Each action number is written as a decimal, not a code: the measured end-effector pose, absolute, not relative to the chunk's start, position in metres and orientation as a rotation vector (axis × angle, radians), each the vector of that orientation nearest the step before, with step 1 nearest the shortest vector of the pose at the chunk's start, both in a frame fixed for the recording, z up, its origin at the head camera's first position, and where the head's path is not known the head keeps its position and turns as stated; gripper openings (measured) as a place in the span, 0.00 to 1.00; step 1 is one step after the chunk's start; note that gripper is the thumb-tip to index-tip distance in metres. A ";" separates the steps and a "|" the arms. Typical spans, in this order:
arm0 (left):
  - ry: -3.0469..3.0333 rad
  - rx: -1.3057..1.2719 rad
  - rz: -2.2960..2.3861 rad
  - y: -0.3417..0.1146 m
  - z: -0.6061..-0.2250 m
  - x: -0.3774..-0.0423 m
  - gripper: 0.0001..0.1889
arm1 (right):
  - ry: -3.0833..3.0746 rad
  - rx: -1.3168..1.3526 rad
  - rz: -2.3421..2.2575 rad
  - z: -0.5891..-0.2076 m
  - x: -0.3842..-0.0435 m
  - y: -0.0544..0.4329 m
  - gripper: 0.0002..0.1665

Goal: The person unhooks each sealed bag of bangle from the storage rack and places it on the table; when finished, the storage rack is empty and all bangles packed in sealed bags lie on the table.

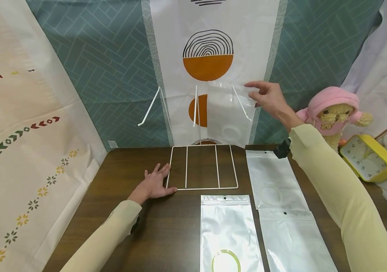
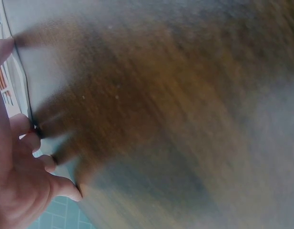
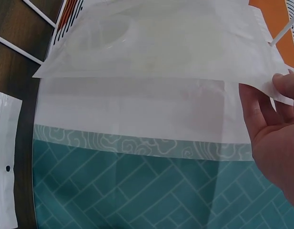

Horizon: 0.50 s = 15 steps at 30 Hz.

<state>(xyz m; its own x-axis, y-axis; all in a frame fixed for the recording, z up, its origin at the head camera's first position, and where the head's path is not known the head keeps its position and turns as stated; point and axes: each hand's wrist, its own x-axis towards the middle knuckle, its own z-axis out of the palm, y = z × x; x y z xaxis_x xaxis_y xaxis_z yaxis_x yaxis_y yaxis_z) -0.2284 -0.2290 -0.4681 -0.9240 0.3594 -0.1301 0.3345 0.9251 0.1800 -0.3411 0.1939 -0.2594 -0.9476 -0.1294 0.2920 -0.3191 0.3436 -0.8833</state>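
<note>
A white wire rack point(image 1: 207, 188) stands on the wooden table, with three prongs slanting forward at its top. My left hand point(image 1: 156, 183) rests with spread fingers at the rack's front left corner. In the left wrist view, the fingertips lie along the rack's wire and the tabletop. Up at the right prong point(image 1: 241, 103), my right hand point(image 1: 271, 99) pinches the upper right corner of a translucent zip bag point(image 1: 227, 121) between thumb and fingers. The prong crosses in front of the bag's top. A pale ring shape shows through the bag's lower part point(image 3: 106, 36).
Three silvery zip bags lie on the table: one with a yellow-green ring point(image 1: 225, 219) in front, two more at right, an upper bag point(image 1: 275, 173) and a lower bag point(image 1: 295, 238). A yellow clock point(image 1: 370, 158) and a pink-hooded plush toy point(image 1: 333, 109) stand at right. Patterned cloth point(image 1: 105, 68) hangs behind.
</note>
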 end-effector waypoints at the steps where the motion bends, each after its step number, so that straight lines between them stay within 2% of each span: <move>1: 2.924 0.528 0.229 -0.229 -0.468 -0.228 0.53 | -2.434 0.402 1.658 -0.259 -0.341 0.193 0.22; 15: 2.944 0.554 0.221 -0.229 -0.466 -0.227 0.52 | -2.442 0.350 1.651 -0.254 -0.333 0.193 0.20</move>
<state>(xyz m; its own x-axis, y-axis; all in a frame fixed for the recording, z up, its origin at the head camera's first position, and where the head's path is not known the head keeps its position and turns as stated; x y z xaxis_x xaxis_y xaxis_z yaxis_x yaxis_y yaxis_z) -0.2274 -0.2294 -0.4664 -0.9229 0.3699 -0.1072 0.3497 0.9215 0.1691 -0.3327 0.1932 -0.2536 -0.9575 -0.0964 0.2720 -0.2883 0.3583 -0.8880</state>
